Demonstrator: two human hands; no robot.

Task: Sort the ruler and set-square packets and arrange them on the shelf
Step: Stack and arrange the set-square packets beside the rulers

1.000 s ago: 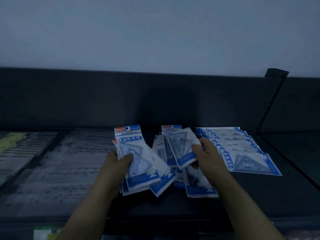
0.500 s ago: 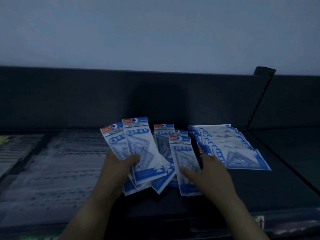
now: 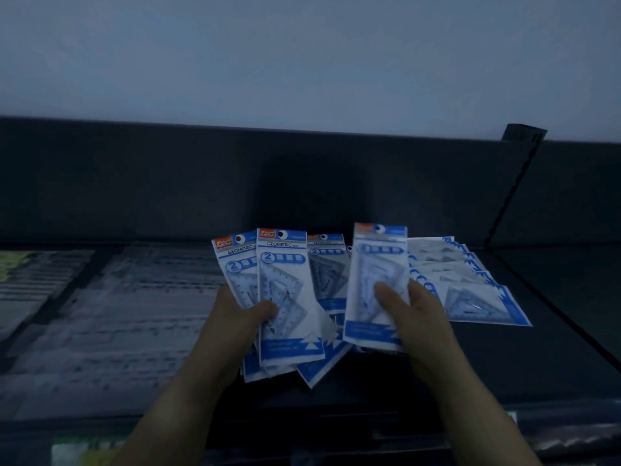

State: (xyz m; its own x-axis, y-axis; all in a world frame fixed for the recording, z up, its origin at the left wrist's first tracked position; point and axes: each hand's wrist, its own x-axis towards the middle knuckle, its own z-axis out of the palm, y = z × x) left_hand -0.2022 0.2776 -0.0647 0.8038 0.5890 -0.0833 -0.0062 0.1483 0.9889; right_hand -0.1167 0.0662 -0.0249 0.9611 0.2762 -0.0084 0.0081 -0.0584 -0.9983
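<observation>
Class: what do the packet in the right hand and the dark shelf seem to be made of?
Packet in the right hand: probably clear glossy plastic over printed white-and-blue card; the set-square shows through. Shelf: dark, matt, flat panels, likely painted metal, though dim light leaves that open.

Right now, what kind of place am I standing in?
Likely a stationery shop: identical set-square packets with hang holes, what look like ruler packets laid in rows at left, and a dark shelf with a slotted divider.
</observation>
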